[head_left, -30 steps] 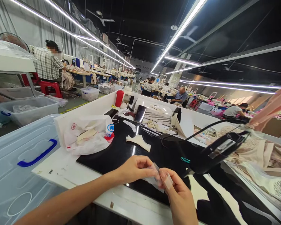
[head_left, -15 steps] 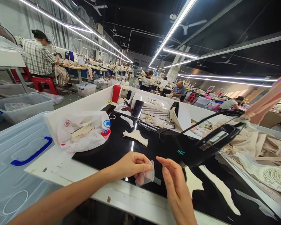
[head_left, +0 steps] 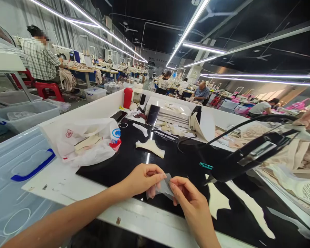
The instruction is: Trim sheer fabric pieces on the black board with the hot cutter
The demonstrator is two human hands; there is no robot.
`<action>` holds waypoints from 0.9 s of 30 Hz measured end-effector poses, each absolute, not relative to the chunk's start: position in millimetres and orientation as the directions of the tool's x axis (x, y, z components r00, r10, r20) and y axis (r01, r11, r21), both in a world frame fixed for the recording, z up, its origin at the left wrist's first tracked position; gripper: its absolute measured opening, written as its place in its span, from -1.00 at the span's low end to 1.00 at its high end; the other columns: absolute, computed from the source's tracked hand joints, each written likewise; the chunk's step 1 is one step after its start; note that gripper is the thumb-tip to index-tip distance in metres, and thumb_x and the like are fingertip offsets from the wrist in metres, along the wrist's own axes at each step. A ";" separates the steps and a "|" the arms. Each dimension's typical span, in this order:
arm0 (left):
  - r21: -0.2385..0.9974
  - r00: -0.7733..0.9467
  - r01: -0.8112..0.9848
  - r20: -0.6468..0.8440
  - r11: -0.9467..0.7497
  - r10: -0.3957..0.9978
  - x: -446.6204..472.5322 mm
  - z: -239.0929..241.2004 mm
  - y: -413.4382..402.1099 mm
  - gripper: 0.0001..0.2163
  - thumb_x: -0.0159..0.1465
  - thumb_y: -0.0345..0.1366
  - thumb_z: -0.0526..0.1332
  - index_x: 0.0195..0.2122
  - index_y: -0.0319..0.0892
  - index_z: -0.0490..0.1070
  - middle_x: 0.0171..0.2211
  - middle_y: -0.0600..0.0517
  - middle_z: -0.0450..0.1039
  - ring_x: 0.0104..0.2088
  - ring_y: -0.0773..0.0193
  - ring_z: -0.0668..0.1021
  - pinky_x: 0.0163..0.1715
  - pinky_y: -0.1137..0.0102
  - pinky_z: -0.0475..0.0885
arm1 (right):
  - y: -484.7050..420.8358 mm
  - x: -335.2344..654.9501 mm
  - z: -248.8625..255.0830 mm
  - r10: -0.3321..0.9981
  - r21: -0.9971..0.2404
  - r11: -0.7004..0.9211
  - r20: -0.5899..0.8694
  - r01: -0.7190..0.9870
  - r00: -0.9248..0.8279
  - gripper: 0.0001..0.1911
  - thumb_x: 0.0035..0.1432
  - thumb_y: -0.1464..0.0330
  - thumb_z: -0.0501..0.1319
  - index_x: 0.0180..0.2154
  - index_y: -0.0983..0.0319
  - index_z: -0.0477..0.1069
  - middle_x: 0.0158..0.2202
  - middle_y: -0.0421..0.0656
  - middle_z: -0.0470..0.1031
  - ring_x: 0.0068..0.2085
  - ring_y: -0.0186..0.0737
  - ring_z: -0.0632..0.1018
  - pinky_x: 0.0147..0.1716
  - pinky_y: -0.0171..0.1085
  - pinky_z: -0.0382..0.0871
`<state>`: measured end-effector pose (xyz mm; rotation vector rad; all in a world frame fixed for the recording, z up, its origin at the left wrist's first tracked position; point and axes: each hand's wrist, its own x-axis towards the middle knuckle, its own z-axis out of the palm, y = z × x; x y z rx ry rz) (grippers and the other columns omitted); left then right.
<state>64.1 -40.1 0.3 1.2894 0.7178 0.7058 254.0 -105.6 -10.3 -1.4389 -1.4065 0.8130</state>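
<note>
A thin, see-through piece of sheet material (head_left: 166, 186) is stretched between my two hands, above the near edge of the black board (head_left: 113, 151). My left hand (head_left: 147, 179) pinches one side of it between thumb and fingers. On the other side, my right hand (head_left: 188, 196) has thumb and forefinger closed on its edge. Just right of my right hand lies a cream cut piece (head_left: 218, 201), with a longer cream strip (head_left: 253, 206) beside it. Farther up the board is another cream cut piece (head_left: 150, 148).
A black device (head_left: 248, 158) with a cable overhangs the board's right side. At left stand a white plastic bag (head_left: 90, 141) and a clear bin with a blue handle (head_left: 36, 167). Behind are a phone (head_left: 153, 115) and a red cup (head_left: 127, 97). People sit at machines beyond.
My right hand has moved left and closed on the free edge of the see-through piece. My left hand keeps its pinch. The view has shifted slightly.
</note>
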 end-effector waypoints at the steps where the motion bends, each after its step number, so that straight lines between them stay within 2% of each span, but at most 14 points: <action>1: 0.990 0.593 -0.059 -0.072 0.132 0.802 64.5 -0.5 -39.7 -0.60 0.20 0.05 0.33 -0.24 -0.24 0.46 -0.54 0.13 0.42 -0.67 0.41 0.45 -0.67 0.50 0.38 | -104.8 254.0 -11.5 0.982 -0.922 0.091 0.145 0.377 0.118 -0.64 0.23 0.01 0.31 -0.25 0.17 0.59 -0.48 -0.21 0.51 -0.53 -0.26 0.50 -0.50 -0.32 0.40; 4: 0.992 0.567 -0.020 -0.090 0.123 0.819 64.7 -2.3 -38.6 -0.64 0.25 0.02 0.29 -0.21 -0.23 0.46 -0.53 0.14 0.41 -0.66 0.41 0.44 -0.68 0.50 0.38 | -102.4 254.0 -14.3 0.982 -0.886 0.109 0.168 0.451 0.091 -0.64 0.26 0.01 0.28 -0.22 0.16 0.62 -0.44 -0.18 0.53 -0.51 -0.25 0.49 -0.51 -0.31 0.39; 7: 0.994 0.521 0.048 -0.113 0.103 0.846 62.3 -2.4 -37.9 -0.69 0.26 -0.06 0.28 -0.14 -0.21 0.47 -0.50 0.15 0.39 -0.64 0.40 0.43 -0.69 0.51 0.35 | -100.6 253.1 -17.0 0.960 -0.821 0.178 0.266 0.542 0.088 -0.66 0.30 0.03 0.26 -0.22 0.13 0.64 -0.35 -0.13 0.58 -0.44 -0.22 0.51 -0.46 -0.30 0.41; 11: 0.969 0.468 0.236 -0.046 -0.075 0.882 56.2 0.4 -38.4 -0.75 0.32 -0.16 0.26 -0.04 -0.13 0.49 -0.43 0.17 0.42 -0.56 0.40 0.44 -0.58 0.51 0.31 | -100.4 249.3 -22.6 0.928 -0.722 0.251 0.368 0.645 0.051 -0.64 0.40 0.06 0.16 -0.13 0.09 0.64 -0.23 -0.10 0.60 -0.32 -0.17 0.57 -0.31 -0.26 0.47; 15: 0.765 0.456 0.539 0.087 -0.352 0.886 53.7 1.8 -39.7 -0.83 0.39 -0.26 0.24 -0.01 -0.06 0.45 -0.38 0.18 0.50 -0.46 0.36 0.48 -0.41 0.46 0.27 | -101.7 245.4 -28.6 0.920 -0.603 0.254 0.392 0.757 0.004 -0.59 0.47 0.06 0.05 -0.08 0.07 0.62 -0.22 -0.14 0.60 -0.27 -0.19 0.63 -0.32 -0.28 0.46; 18: 0.586 0.468 0.690 0.087 -0.425 0.880 55.0 0.1 -40.8 -0.87 0.44 -0.23 0.22 -0.03 -0.07 0.43 -0.35 0.15 0.52 -0.41 0.30 0.53 -0.40 0.42 0.23 | -102.3 244.2 -31.1 0.910 -0.485 0.236 0.415 0.842 -0.016 -0.55 0.49 0.04 0.00 -0.11 0.06 0.61 -0.24 -0.17 0.60 -0.29 -0.22 0.64 -0.36 -0.29 0.44; 22: 0.467 0.489 0.755 0.066 -0.460 0.870 56.4 -1.6 -42.1 -0.89 0.47 -0.19 0.20 -0.11 -0.09 0.40 -0.36 0.13 0.53 -0.39 0.27 0.57 -0.43 0.41 0.19 | -101.5 243.9 -33.4 0.889 -0.360 0.250 0.454 0.899 -0.065 -0.51 0.51 0.05 -0.05 -0.15 0.08 0.60 -0.29 -0.17 0.59 -0.30 -0.22 0.62 -0.38 -0.29 0.44; 27: 0.415 0.509 0.770 0.058 -0.485 0.859 56.2 -2.4 -42.3 -0.86 0.48 -0.20 0.18 -0.19 -0.12 0.40 -0.34 0.10 0.55 -0.34 0.25 0.61 -0.43 0.39 0.20 | -100.3 242.9 -37.2 0.879 -0.282 0.252 0.466 0.926 -0.097 -0.53 0.52 0.08 -0.06 -0.12 0.07 0.59 -0.30 -0.19 0.57 -0.32 -0.22 0.59 -0.41 -0.29 0.41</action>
